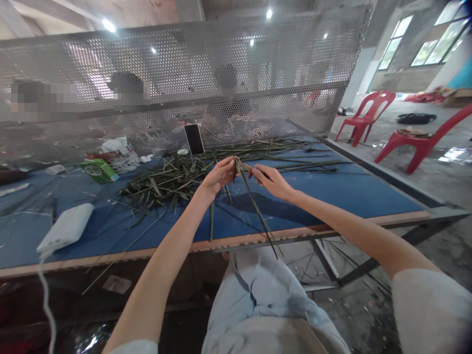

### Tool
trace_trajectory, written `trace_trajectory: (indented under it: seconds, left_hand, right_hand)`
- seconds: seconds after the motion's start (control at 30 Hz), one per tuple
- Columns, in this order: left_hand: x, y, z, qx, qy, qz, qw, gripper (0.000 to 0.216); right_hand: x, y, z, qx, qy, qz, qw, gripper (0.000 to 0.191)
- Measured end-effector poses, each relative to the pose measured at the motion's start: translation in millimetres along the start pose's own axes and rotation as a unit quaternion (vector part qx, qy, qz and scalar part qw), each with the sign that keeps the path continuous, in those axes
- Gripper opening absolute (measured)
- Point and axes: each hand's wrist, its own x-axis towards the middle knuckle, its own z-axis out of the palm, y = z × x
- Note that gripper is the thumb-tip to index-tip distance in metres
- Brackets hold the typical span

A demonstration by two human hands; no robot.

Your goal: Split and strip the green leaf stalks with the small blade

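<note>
My left hand (220,175) is closed around narrow green leaf strips (254,201), held above the table. The long ends of these strips hang down past the table's front edge. To its right, my right hand (272,182) is pinched on a thin tan stick-like piece (245,167), which reaches across to the strips at my left fingertips. Whether that piece is a tool or a dry stem I cannot tell. Just left of my hands lies a heap of cut green leaves (165,182), and longer leaf blades (295,166) stretch to the right behind them.
A phone (194,139) leans against the perforated metal screen (177,73). On the blue table (368,194) are a green box (99,170) and a white power bank (66,227) with a cable. People sit beyond the screen. Red chairs (368,113) stand at right.
</note>
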Motion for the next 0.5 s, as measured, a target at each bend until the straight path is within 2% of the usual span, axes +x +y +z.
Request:
trace_trajectory:
  seconds: [0.17,0.5]
  left_hand:
    - [-1.0,-0.1,-0.2,-0.008,-0.013,0.005,1.000,0.019]
    - [-0.8,0.8,0.9,-0.005,0.002,0.002,1.000,0.014]
  right_hand:
    - [-1.3,2.3,1.0,-0.030,-0.009,0.010,0.999,0.039]
    - [-2.7,3.5,0.5,-0.074,-0.005,-0.018,0.997,0.037]
